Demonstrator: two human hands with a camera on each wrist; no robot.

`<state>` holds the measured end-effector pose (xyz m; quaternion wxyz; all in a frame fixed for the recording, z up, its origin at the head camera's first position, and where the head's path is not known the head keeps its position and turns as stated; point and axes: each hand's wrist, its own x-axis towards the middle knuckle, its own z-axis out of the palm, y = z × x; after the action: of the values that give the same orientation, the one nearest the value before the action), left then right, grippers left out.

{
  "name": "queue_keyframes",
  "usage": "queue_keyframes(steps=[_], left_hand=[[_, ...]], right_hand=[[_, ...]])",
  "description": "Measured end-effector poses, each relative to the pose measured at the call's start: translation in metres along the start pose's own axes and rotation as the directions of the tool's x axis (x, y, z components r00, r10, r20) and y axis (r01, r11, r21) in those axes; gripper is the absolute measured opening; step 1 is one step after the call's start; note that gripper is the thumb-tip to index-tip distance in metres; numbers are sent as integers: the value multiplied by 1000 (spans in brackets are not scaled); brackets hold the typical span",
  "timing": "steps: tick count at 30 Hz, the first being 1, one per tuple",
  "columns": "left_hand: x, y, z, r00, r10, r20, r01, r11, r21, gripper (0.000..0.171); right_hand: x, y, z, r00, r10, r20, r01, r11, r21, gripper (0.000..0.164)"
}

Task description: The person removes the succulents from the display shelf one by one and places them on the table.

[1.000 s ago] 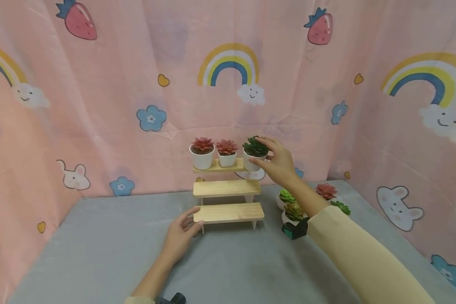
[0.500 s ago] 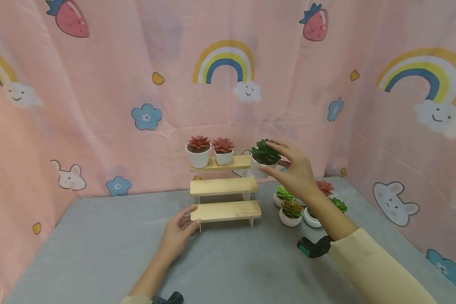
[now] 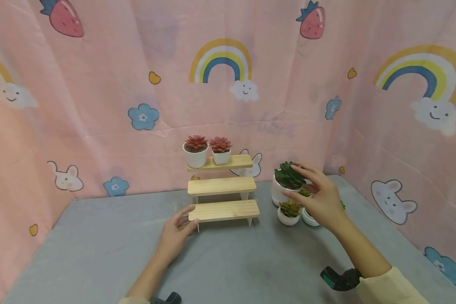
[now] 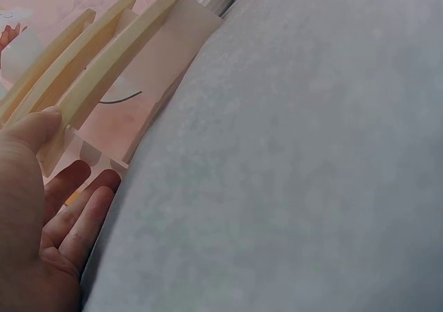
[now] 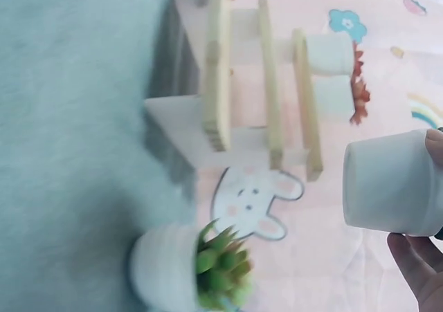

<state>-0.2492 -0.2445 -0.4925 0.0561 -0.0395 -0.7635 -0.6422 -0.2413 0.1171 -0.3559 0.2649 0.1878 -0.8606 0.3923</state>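
Note:
A three-step wooden display stand (image 3: 224,210) stands on the table. My left hand (image 3: 176,234) holds its lowest step at the left end, thumb (image 4: 43,125) against the board and fingers spread beneath it. My right hand (image 3: 323,202) grips a potted dark green succulent (image 3: 289,175) between thumb and fingers, right of the stand. Its white pot (image 5: 389,184) hangs off the table in the right wrist view. Two red succulents in white pots, a larger one (image 3: 196,151) and a smaller one (image 3: 221,150), sit on the top step.
Small potted succulents cluster right of the stand, among them a yellow-green one (image 3: 289,212); my right hand partly hides the others. A pink printed curtain (image 3: 99,126) hangs behind the grey table (image 3: 99,245).
My right hand has lifted the dark green succulent off the top step's right end and carried it right and down, over by the clustered pots. My left hand stays at the stand.

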Motion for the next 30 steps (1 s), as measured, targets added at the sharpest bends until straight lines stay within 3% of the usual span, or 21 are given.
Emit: queue_keyframes(steps=[15,24,30], left_hand=[[2,-4,-1,1000,-24,-8,25,999,22,50],[1,-5,1,1000,-28,0,28,1000,15,50],[2,-3,0,1000,-18,-7,18,1000,18,51]], right_hand=[[-52,35,-5,998,56,-2,-56,998,18,65],[-78,52,3,999,38,14,-39,994,101,67],[-86,59,12,999,45,29,-47,994,98,66]])
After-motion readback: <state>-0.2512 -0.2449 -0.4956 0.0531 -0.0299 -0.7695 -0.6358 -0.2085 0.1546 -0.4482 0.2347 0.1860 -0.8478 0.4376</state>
